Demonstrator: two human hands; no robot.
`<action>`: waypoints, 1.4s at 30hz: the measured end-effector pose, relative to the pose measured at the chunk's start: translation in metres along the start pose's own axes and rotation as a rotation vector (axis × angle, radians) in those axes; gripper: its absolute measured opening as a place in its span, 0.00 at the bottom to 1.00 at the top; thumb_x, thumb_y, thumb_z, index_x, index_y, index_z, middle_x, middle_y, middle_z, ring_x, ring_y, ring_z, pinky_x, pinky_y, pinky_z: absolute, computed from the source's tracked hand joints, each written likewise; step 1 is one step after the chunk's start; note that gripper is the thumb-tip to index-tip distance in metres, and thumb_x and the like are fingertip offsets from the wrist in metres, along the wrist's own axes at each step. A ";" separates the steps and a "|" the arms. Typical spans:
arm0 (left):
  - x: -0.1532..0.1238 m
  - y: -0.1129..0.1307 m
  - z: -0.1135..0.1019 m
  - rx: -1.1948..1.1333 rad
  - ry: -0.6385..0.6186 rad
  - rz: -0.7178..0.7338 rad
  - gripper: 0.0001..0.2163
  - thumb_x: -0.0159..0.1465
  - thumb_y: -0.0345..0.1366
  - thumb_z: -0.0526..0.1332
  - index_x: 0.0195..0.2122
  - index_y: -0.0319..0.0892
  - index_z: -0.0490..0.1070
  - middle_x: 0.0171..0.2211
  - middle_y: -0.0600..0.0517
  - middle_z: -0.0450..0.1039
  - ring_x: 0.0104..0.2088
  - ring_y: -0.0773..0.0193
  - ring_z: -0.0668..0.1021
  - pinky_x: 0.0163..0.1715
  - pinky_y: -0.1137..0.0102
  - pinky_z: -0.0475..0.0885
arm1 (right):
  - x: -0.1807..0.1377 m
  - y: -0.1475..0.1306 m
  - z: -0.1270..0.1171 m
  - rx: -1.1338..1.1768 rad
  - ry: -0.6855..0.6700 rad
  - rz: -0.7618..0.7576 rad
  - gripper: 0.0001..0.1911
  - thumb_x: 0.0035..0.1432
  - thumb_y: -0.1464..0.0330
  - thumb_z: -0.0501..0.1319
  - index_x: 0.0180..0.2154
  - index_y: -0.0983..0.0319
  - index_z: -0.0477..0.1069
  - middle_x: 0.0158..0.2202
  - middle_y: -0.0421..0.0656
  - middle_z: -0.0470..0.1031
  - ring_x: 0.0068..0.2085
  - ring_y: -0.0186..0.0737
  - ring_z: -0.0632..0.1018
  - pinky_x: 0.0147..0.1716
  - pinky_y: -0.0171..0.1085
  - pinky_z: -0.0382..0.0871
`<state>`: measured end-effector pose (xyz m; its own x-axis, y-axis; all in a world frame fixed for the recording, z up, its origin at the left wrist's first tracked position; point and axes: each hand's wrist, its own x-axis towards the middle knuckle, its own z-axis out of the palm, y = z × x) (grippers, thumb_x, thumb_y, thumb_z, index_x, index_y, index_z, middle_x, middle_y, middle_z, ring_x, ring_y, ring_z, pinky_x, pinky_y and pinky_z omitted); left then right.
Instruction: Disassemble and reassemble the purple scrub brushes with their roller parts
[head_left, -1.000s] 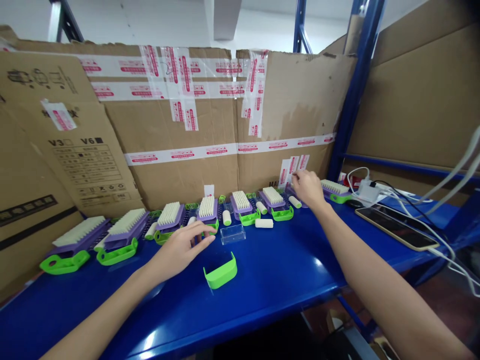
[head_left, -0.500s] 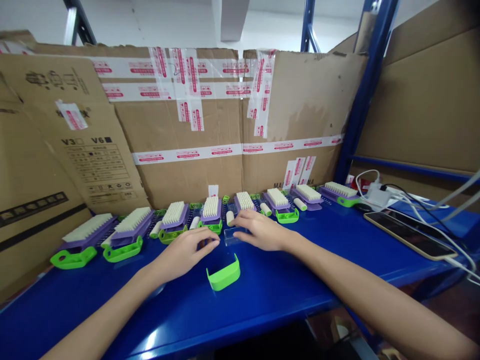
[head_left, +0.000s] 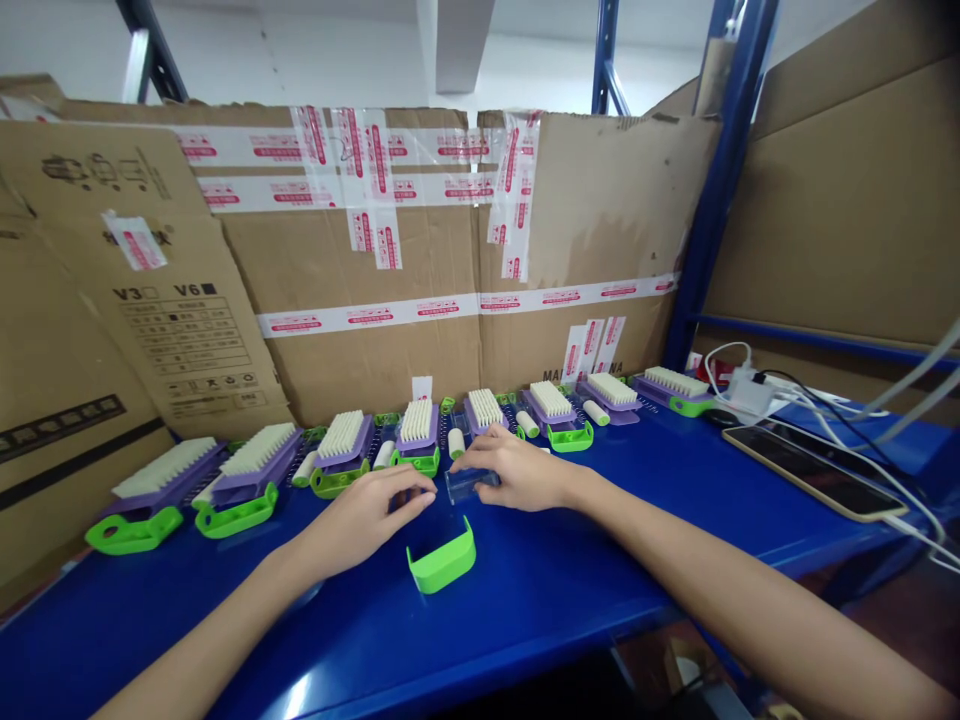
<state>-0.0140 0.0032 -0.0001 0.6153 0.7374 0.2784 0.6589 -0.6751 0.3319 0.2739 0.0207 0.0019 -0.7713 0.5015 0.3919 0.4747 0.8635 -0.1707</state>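
Note:
My right hand (head_left: 519, 470) has its fingers and thumb around a clear plastic piece (head_left: 460, 487) low over the blue table. Part of that piece is hidden behind the fingers. My left hand (head_left: 377, 514) hovers just left of it, fingers loosely curved, thumb a little apart, nothing visible in the grasp. In front of both hands lies a loose bright green curved plastic part (head_left: 444, 563), its two upright ends pointing away from me. Behind my right hand is a purple brush with cream bristles (head_left: 485, 408), beside a small white roller (head_left: 456, 443).
A row of purple brushes (head_left: 549, 400) with green end parts (head_left: 236, 512) spans the back of the blue table (head_left: 540, 590). Taped cardboard (head_left: 375, 350) stands behind them. At right lie a phone (head_left: 814, 470), cables and a white charger (head_left: 750, 390). A blue post (head_left: 712, 220) rises there.
My right hand has closed around the clear plastic piece and shifted it slightly. My left hand stays nearly in place. The whole view has moved a little.

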 end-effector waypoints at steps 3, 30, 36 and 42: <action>0.000 0.000 -0.001 0.005 -0.003 -0.005 0.17 0.78 0.52 0.55 0.50 0.51 0.81 0.48 0.51 0.83 0.44 0.56 0.84 0.50 0.60 0.79 | -0.002 0.002 -0.003 -0.021 0.014 0.018 0.17 0.67 0.73 0.66 0.56 0.64 0.78 0.50 0.51 0.82 0.51 0.51 0.77 0.60 0.53 0.67; -0.002 0.003 -0.004 0.027 0.044 0.048 0.17 0.78 0.50 0.56 0.47 0.50 0.82 0.48 0.51 0.85 0.45 0.55 0.85 0.48 0.61 0.80 | -0.146 0.182 -0.066 -0.653 0.559 1.326 0.17 0.66 0.74 0.57 0.52 0.70 0.78 0.51 0.63 0.79 0.56 0.63 0.71 0.53 0.52 0.65; -0.002 0.003 -0.004 0.022 0.083 0.056 0.17 0.78 0.50 0.56 0.47 0.50 0.83 0.47 0.51 0.85 0.46 0.55 0.85 0.48 0.62 0.80 | -0.152 0.187 -0.064 -0.628 0.524 1.406 0.15 0.68 0.69 0.60 0.50 0.65 0.82 0.54 0.63 0.80 0.60 0.69 0.68 0.51 0.55 0.66; -0.002 0.002 -0.003 0.029 0.079 0.059 0.16 0.78 0.50 0.56 0.46 0.50 0.83 0.46 0.52 0.85 0.46 0.55 0.86 0.48 0.61 0.80 | -0.151 0.194 -0.064 -0.569 0.493 1.453 0.14 0.68 0.68 0.63 0.50 0.66 0.84 0.54 0.64 0.80 0.59 0.66 0.74 0.52 0.54 0.68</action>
<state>-0.0153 0.0004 0.0032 0.6181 0.6947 0.3678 0.6350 -0.7171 0.2872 0.5097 0.1089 -0.0325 0.5856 0.6661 0.4620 0.8106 -0.4769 -0.3399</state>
